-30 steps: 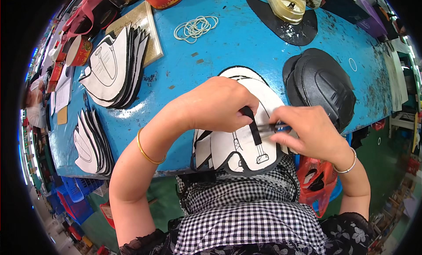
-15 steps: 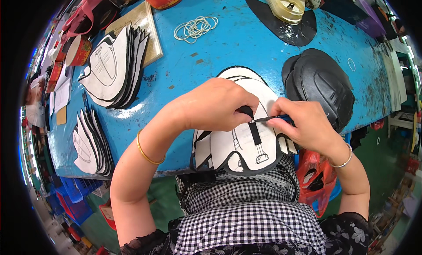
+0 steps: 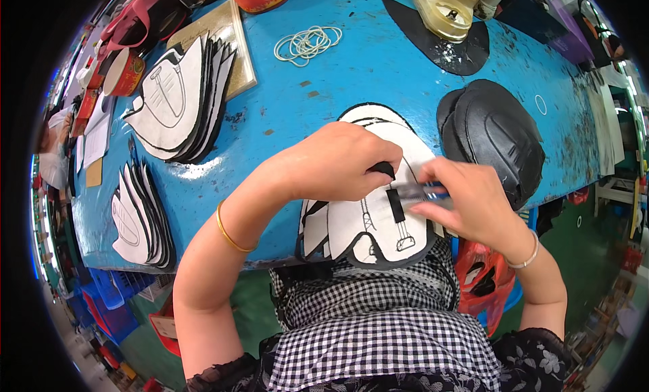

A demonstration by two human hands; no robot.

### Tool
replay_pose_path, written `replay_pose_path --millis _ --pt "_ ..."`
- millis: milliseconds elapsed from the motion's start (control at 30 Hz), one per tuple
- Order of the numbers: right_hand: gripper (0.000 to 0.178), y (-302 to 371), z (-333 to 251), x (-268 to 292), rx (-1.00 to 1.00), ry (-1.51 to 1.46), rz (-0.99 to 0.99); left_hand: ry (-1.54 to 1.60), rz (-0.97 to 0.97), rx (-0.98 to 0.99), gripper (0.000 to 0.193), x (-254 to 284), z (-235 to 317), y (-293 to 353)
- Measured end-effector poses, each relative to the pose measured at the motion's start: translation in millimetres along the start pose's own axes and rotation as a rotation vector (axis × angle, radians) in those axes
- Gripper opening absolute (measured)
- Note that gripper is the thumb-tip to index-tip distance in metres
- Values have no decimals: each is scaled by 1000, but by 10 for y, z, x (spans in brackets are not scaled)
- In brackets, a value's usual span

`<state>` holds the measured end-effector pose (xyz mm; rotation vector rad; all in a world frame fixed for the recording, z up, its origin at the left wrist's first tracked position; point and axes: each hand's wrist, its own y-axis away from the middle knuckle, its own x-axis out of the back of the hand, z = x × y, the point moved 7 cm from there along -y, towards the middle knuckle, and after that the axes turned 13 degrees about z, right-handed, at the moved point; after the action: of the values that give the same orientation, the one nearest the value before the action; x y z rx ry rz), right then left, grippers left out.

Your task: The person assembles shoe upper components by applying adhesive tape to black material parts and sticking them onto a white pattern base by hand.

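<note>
A white-faced, black-edged cut panel [image 3: 378, 243] with stitched lines and a small loop lies over several like pieces at the table's front edge. My left hand [image 3: 345, 161] is over its upper part, fingers closed on the end of a black strip [image 3: 383, 169]. Below the fingers, a black strip segment [image 3: 395, 205] lies on the panel; whether it is the same strip I cannot tell. My right hand [image 3: 466, 192] holds small pointed snips [image 3: 426, 193], smeared by motion, between thumb and fingers, just right of the strip. My fingers partly hide the panel.
Stacks of white-faced pieces [image 3: 172, 108] and smaller ones [image 3: 138, 216] stand at left. Black moulded pieces [image 3: 497, 138] lie at right. Further back are elastic bands [image 3: 307, 46], a board [image 3: 243, 44], and a yellowed container [image 3: 443, 13] on a black sheet [image 3: 466, 57].
The snips have blurred and drawn slightly right of the strip, and my right thumb and fingers have spread wider. My left hand stays nearly in place. The whole view has shifted slightly.
</note>
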<state>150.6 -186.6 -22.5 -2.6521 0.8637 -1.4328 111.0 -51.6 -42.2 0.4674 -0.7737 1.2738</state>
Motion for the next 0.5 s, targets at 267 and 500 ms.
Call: replay_pose_path --millis 267,500 --pt "14 340 -491 -318 191 284 -41 -2 72 -25 13 -45 20 8" --pt "13 650 -551 -410 150 300 -13 -73 149 52 12 -65 11 34"
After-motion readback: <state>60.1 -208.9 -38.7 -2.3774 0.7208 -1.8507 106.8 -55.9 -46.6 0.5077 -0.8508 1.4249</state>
